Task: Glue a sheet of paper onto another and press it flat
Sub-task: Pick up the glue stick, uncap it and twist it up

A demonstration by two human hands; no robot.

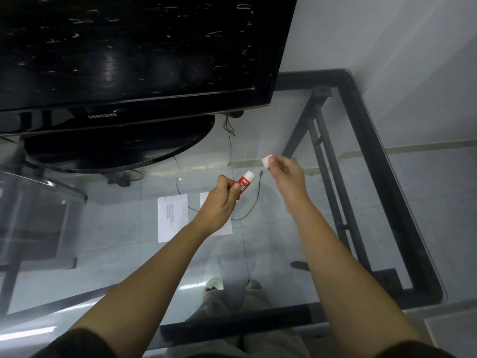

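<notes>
Two white paper sheets lie side by side on the glass table (284,254). The left sheet (171,218) carries a few lines of print. The right sheet (224,228) is mostly hidden under my left wrist. My left hand (219,200) grips a red and white glue stick (244,183), tilted up to the right above the sheets. My right hand (285,174) is raised farther right and pinches the stick's white cap (266,160) between fingertips, apart from the stick.
A large black television (129,60) on an oval stand (116,148) fills the back left. Thin black cables (247,213) trail past the sheets. The table's black frame (382,177) runs along the right and near edges. Legs and shoes show through the glass.
</notes>
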